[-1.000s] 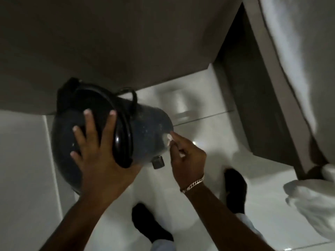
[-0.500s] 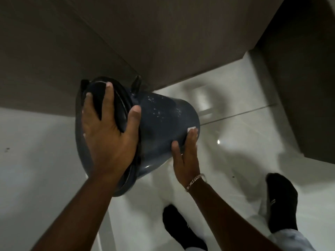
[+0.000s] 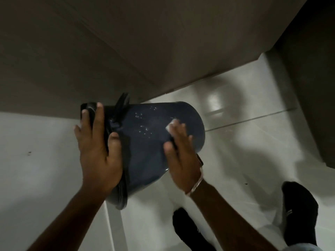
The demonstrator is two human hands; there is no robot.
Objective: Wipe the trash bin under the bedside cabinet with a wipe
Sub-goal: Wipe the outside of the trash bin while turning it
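The dark blue trash bin (image 3: 145, 142) is lifted off the floor and tipped on its side, its lid end to the left and its base to the right. My left hand (image 3: 97, 151) grips the lid end, fingers spread over the black lid. My right hand (image 3: 181, 153) presses flat on the bin's side wall near the base, with a small white wipe (image 3: 170, 125) showing under its fingertips. White specks dot the bin's upper side.
The brown bedside cabinet (image 3: 163, 42) looms above and behind the bin. A dark panel (image 3: 317, 87) stands at the right. Glossy white floor tiles (image 3: 253, 142) lie below, and my two feet in black socks (image 3: 299, 214) stand at the lower right.
The bin has been turned so more of its side wall faces me. My right hand slid up the wall with the wipe. My left hand shifted further around the lid end.
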